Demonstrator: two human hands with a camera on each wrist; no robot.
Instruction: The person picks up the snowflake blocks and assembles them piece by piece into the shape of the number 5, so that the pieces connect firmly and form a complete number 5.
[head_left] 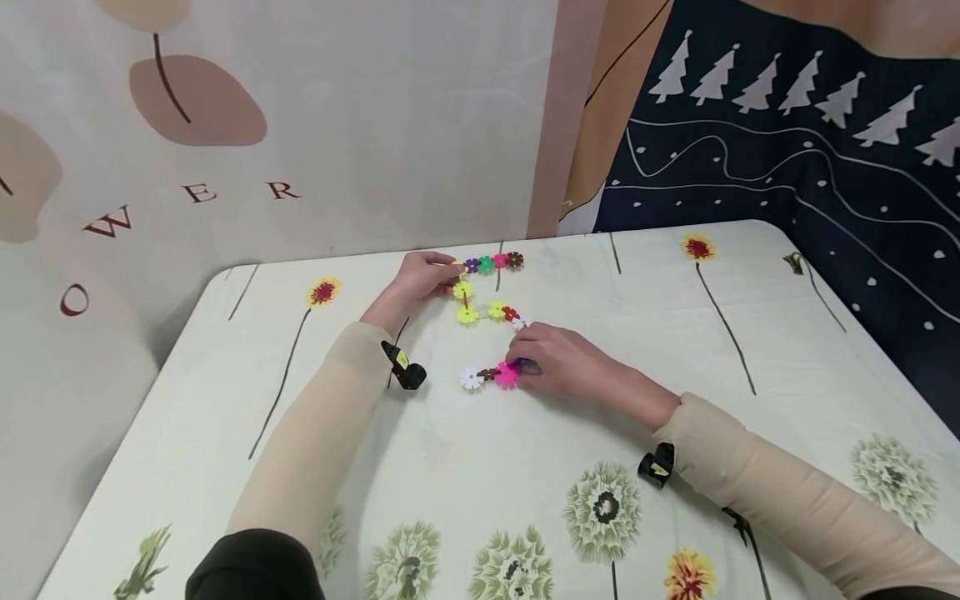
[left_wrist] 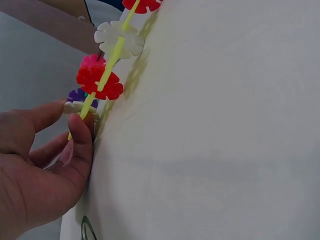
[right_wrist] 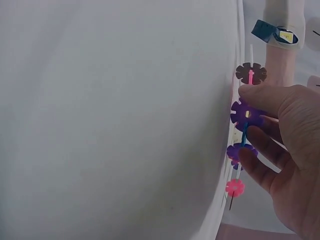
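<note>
Flower-shaped interlocking plastic discs form a winding chain on the table. Its back row holds a purple, a green (head_left: 486, 264), a pink and a brown disc (head_left: 514, 260). Yellow discs (head_left: 467, 315) bend down from there on the left. My left hand (head_left: 426, 277) pinches the chain at that back left corner, between thumb and fingers (left_wrist: 80, 145). My right hand (head_left: 558, 358) grips a purple disc (right_wrist: 245, 115) at the front row, beside a pink disc (head_left: 507, 375), a brown one and a white one (head_left: 471, 379). It hides how the middle and front rows join.
The table's cloth (head_left: 435, 467) is pale with printed flowers. Behind the back edge stands a pale hanging cloth (head_left: 390, 125) with letters, and a dark one (head_left: 750, 158) with trees is at the right. Each wrist wears a small black camera (head_left: 405, 367).
</note>
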